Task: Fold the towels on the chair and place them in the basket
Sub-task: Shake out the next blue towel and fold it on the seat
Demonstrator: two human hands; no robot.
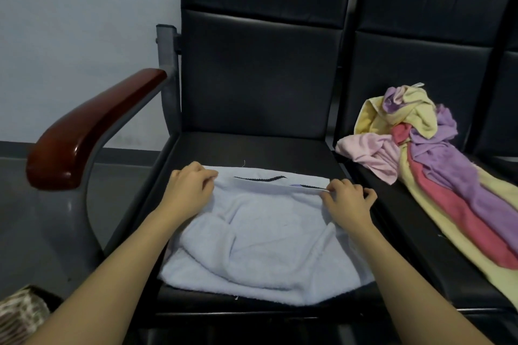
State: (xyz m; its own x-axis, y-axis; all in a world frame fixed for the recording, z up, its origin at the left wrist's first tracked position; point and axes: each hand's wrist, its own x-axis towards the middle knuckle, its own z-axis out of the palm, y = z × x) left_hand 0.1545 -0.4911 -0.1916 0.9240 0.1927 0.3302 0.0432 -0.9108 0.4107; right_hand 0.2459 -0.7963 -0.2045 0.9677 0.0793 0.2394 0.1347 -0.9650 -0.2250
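the task looks to be in its early part: one pale blue towel lies on the seat of the black chair, its near edge brought up toward the far edge but loose and rumpled, so this fold is not finished. a heap of unfolded towels, pink, yellow, purple and red, waits on the next seat to the right. the patterned thing at the lower left corner may be the basket, though too little shows to be sure. both forearms reach forward over the seat. the left hand pinches the towel's upper left corner with curled fingers; the right hand pinches the upper right edge the same way.
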